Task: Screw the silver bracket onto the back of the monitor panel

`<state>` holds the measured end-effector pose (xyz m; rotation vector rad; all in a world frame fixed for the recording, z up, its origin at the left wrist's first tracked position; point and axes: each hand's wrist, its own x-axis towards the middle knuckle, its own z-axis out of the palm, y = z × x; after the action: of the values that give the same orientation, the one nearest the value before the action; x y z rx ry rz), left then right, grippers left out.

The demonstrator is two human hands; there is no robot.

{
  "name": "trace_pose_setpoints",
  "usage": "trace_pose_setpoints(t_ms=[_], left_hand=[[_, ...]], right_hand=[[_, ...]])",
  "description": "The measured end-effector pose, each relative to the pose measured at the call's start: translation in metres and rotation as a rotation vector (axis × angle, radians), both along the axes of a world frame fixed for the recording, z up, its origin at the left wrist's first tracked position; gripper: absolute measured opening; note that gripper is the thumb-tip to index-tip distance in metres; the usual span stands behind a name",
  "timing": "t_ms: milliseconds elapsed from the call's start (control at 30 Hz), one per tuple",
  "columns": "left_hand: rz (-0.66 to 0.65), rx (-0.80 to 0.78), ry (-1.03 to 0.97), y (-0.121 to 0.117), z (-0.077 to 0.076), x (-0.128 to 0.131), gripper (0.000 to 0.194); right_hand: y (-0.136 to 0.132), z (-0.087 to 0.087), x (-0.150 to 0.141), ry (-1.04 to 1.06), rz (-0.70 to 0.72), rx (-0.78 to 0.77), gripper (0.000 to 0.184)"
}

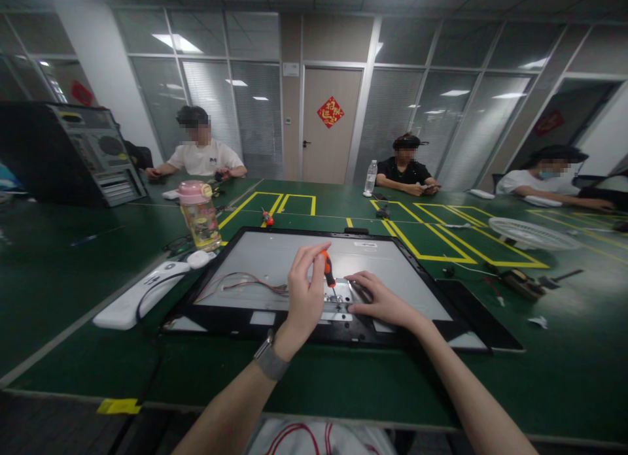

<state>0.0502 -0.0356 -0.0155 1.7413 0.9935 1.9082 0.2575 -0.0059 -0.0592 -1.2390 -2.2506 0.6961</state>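
In front of me a large flat display panel (245, 252) with a black frame lies back side up on the green table. A small metal bracket (336, 316) is at its lower middle. My left hand (305, 291) grips an orange and black screwdriver (328, 269) between thumb and fingers. The tool stands nearly upright, its tip down at the bracket. My right hand (383, 301) holds the bracket's right end, thumb on the near side and fingers on the far side. Thin coloured wires (250, 280) run across the panel to the left of my left hand.
Left of the panel are a white power strip (142, 295), a pink-lidded bottle (199, 216) and a black computer case (73, 154). A dark flat slab (478, 314), a brown-black tool (523, 284) and a white round grille (532, 234) lie right. Several people sit across the table.
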Motion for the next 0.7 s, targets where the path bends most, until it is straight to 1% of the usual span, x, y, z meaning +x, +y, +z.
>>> trace_pose_setpoints(t_ms=[133,267,367,433,567,633,700], left_hand=[[0.037,0.030,0.033,-0.0006,0.0001,0.0009,0.016],[0.007,0.026,0.035,-0.0008,-0.0004,0.0003,0.023],[-0.047,0.021,0.021,-0.0011,-0.0007,-0.0006,0.029],[-0.049,0.025,0.024,-0.0014,-0.0003,-0.0004,0.027],[0.001,0.062,0.060,-0.0017,0.0008,0.0011,0.015],[-0.016,0.055,0.072,-0.0015,0.0005,0.0011,0.016],[-0.044,0.037,0.071,-0.0012,-0.0002,0.0006,0.022]], right_hand=[[0.0010,-0.0006,0.0005,0.000,0.006,0.007,0.059],[0.0015,-0.0019,0.0013,0.000,0.003,0.008,0.060],[0.0016,-0.0027,0.0016,0.004,0.001,0.006,0.059],[0.0018,-0.0031,0.0016,0.007,0.005,0.010,0.059],[0.0024,-0.0036,0.0014,0.010,0.010,0.023,0.059],[0.0026,-0.0039,0.0015,0.006,0.008,0.022,0.059],[0.0027,-0.0041,0.0016,0.002,0.006,0.015,0.060]])
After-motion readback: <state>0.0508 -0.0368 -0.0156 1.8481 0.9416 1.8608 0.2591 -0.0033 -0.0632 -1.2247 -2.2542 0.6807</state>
